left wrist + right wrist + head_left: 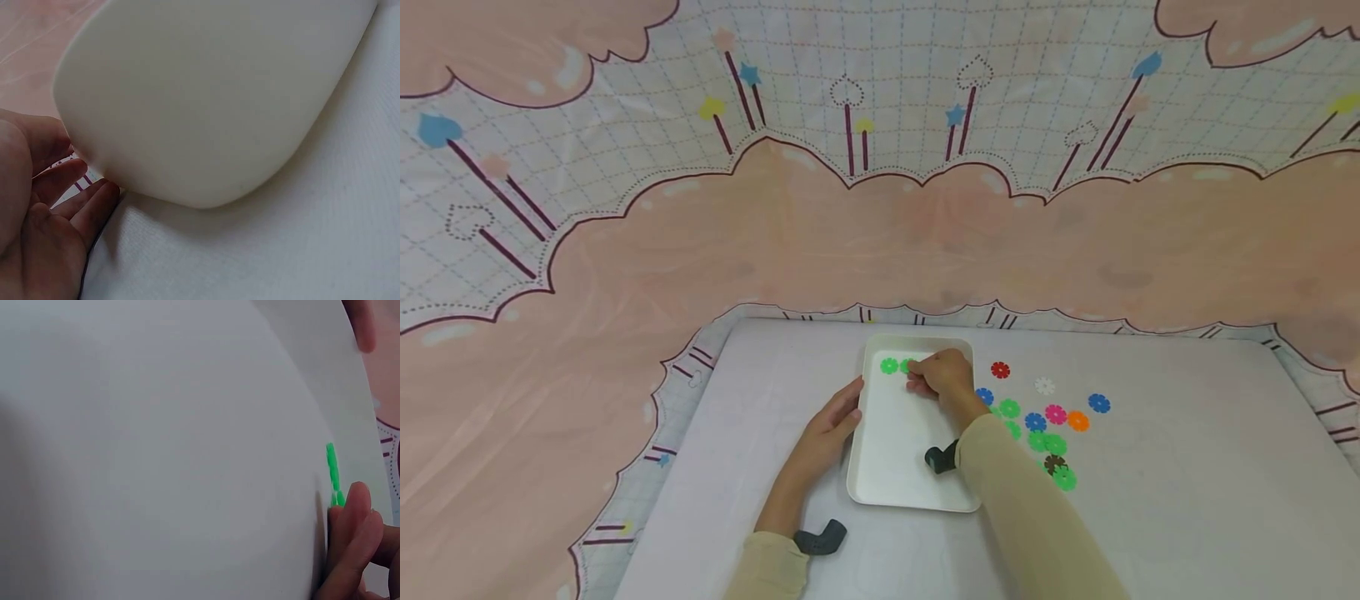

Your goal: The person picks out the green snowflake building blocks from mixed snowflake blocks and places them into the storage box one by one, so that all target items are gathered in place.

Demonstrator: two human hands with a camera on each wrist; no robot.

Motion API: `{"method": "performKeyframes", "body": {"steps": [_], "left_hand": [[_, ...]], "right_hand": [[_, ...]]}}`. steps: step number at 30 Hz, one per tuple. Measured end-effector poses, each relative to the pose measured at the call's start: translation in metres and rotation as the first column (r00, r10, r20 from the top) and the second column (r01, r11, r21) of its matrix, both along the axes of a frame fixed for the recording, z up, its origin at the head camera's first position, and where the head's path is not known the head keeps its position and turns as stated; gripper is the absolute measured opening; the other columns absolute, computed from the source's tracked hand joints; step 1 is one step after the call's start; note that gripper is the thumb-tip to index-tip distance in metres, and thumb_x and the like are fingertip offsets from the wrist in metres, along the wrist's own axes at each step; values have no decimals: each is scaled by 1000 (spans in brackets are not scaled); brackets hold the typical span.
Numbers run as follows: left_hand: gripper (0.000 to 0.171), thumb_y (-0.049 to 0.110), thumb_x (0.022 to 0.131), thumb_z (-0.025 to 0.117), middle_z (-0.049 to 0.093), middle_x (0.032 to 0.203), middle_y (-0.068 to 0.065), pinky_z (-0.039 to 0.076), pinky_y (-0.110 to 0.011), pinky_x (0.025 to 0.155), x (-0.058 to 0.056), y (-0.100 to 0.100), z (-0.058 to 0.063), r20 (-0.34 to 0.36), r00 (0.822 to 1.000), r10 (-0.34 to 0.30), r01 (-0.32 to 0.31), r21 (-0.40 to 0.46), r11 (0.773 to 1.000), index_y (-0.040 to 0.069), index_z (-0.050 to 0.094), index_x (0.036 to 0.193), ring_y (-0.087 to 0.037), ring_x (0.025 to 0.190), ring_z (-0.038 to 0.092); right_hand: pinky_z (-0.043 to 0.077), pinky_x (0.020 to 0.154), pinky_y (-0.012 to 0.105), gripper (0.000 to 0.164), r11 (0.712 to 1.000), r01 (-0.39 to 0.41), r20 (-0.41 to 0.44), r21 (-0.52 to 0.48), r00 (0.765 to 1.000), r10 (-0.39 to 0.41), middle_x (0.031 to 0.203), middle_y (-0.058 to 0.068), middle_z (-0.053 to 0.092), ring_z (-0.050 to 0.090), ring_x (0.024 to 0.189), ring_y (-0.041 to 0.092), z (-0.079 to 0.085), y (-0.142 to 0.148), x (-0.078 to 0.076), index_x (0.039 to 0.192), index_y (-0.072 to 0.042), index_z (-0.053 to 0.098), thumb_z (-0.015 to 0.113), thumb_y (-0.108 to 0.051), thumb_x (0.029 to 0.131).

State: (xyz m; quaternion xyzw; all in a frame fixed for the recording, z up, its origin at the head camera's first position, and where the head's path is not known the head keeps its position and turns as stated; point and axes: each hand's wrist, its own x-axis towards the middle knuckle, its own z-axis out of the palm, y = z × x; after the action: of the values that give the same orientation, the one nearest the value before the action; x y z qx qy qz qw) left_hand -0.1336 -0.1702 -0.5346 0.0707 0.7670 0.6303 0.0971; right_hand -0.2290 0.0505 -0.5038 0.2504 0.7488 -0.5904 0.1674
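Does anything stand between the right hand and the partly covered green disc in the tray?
Nothing visible: the right hand is right at the green disc, covering part of it, inside the white tray.

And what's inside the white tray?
Inside the white tray are two green flower pieces near its far edge; the right hand partly covers one. Whatever might lie under that hand, the right sleeve or the black wrist device can't be seen.
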Motion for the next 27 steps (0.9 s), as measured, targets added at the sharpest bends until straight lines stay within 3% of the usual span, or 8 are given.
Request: {"method": "performKeyframes", "body": {"steps": [27], "left_hand": [[53,17,106,56,39,163,4,36,-46,122,1,1,0,-7,1000,4,-4,-6,1000,20,42,157,-23,151,39]], "right_hand": [[59,55,22,26,1000,6,-36,1,999,-6,81,11,76,74,57,16,0,-1,3,98,-2,63,81,-19,89]]}}
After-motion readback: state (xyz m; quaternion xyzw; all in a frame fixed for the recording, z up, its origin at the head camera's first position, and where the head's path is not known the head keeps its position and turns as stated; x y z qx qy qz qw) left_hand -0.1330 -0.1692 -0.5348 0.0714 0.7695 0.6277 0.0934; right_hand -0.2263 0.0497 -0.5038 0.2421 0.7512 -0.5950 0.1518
